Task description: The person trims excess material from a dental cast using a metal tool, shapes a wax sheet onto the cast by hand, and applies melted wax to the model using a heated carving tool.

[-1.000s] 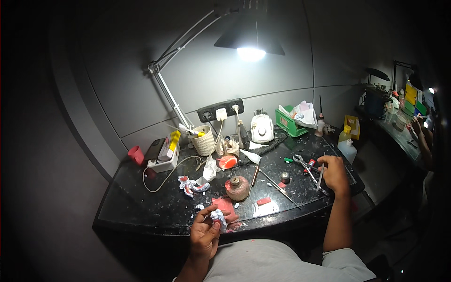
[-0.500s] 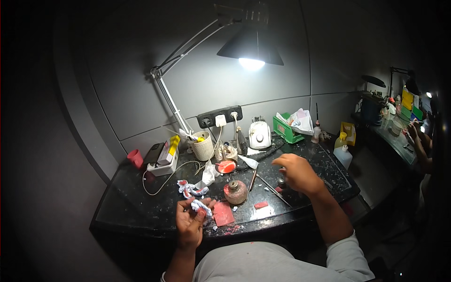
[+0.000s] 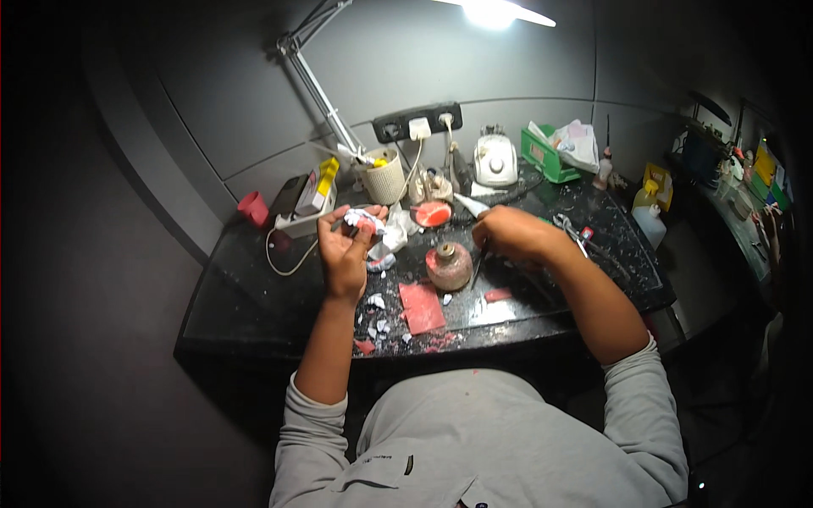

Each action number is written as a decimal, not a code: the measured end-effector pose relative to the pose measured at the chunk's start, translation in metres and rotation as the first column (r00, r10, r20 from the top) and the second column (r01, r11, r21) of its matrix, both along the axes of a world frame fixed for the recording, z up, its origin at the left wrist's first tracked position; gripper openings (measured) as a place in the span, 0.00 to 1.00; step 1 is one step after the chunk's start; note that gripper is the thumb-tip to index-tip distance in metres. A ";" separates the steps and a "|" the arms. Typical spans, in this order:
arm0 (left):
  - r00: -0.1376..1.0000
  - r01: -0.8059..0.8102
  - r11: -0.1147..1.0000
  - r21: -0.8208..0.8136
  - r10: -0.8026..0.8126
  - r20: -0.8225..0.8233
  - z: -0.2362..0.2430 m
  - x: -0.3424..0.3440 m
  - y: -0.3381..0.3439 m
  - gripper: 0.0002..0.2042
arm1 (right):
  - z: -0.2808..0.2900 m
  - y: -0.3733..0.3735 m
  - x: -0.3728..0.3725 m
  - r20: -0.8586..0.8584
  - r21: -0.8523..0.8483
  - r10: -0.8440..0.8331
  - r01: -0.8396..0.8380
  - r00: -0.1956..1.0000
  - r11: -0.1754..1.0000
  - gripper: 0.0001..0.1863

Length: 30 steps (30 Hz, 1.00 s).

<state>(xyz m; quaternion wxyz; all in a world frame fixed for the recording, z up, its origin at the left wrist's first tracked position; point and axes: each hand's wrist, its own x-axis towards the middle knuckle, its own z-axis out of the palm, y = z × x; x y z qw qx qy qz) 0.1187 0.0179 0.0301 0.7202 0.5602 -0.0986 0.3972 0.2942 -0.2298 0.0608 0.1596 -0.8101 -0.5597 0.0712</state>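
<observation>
My left hand (image 3: pixel 343 254) is closed around a small white plaster-like piece with pink-red patches (image 3: pixel 362 220), raised above the left part of the bench. My right hand (image 3: pixel 518 235) is low over the bench, fingers curled and turned down among slim tools; what they grip is hidden. A dark thin tool (image 3: pixel 476 269) lies just under its fingertips. Left of it stands a round glass burner bottle (image 3: pixel 449 266) with a metal top. Nearer me lie a flat pink wax sheet (image 3: pixel 421 307) and a small pink wax block (image 3: pixel 498 295).
Behind the bottle are an orange-red dish (image 3: pixel 433 213) and crumpled white tissue (image 3: pixel 396 235). A woven cup (image 3: pixel 383 178), a white machine (image 3: pixel 494 162), a green box (image 3: pixel 550 154) and a pink cup (image 3: pixel 252 208) line the back. Plaster and wax crumbs litter the front edge.
The view has tipped downward, so the bench sits higher in the picture. My right hand has lowered from above the bench to the tools beside the bottle. My left hand still holds the white piece.
</observation>
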 end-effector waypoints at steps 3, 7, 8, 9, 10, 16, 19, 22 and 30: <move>0.997 0.060 0.998 -0.036 -0.061 -0.050 0.003 -0.004 0.000 0.23 | 0.008 -0.012 0.003 0.012 0.240 0.052 -0.054 0.999 0.969 0.12; 0.990 0.105 0.994 -0.015 -0.106 -0.096 0.000 -0.006 0.007 0.19 | 0.021 -0.027 -0.003 -0.141 0.577 0.051 0.040 0.989 0.816 0.09; 0.988 0.118 0.993 -0.006 -0.118 -0.097 -0.002 -0.008 0.010 0.19 | 0.026 -0.026 -0.005 -0.288 0.615 0.073 0.126 0.955 0.779 0.07; 0.990 0.098 0.995 0.018 -0.095 -0.103 -0.001 -0.008 0.007 0.18 | 0.027 -0.028 -0.005 -0.429 0.714 0.239 0.165 0.871 0.680 0.06; 0.989 0.104 0.994 0.015 -0.102 -0.106 -0.001 -0.009 0.004 0.18 | 0.030 -0.031 -0.006 -0.464 0.750 0.322 0.174 0.825 0.638 0.07; 0.981 0.081 0.997 0.006 -0.079 -0.176 0.001 -0.014 -0.003 0.16 | 0.029 -0.032 -0.018 -0.565 0.761 0.431 0.243 0.704 0.601 0.09; 0.981 0.076 0.997 0.001 -0.074 -0.177 0.001 -0.015 -0.003 0.16 | 0.025 -0.025 -0.023 -0.584 0.740 0.428 0.236 0.690 0.630 0.09; 0.983 0.061 0.998 -0.003 -0.061 -0.175 0.002 -0.015 -0.003 0.16 | 0.023 -0.022 -0.023 -0.589 0.730 0.416 0.235 0.693 0.642 0.09; 0.986 0.040 0.997 0.059 -0.030 -0.162 0.000 -0.012 0.000 0.15 | 0.020 -0.021 -0.010 -0.576 0.731 0.379 0.249 0.724 0.636 0.14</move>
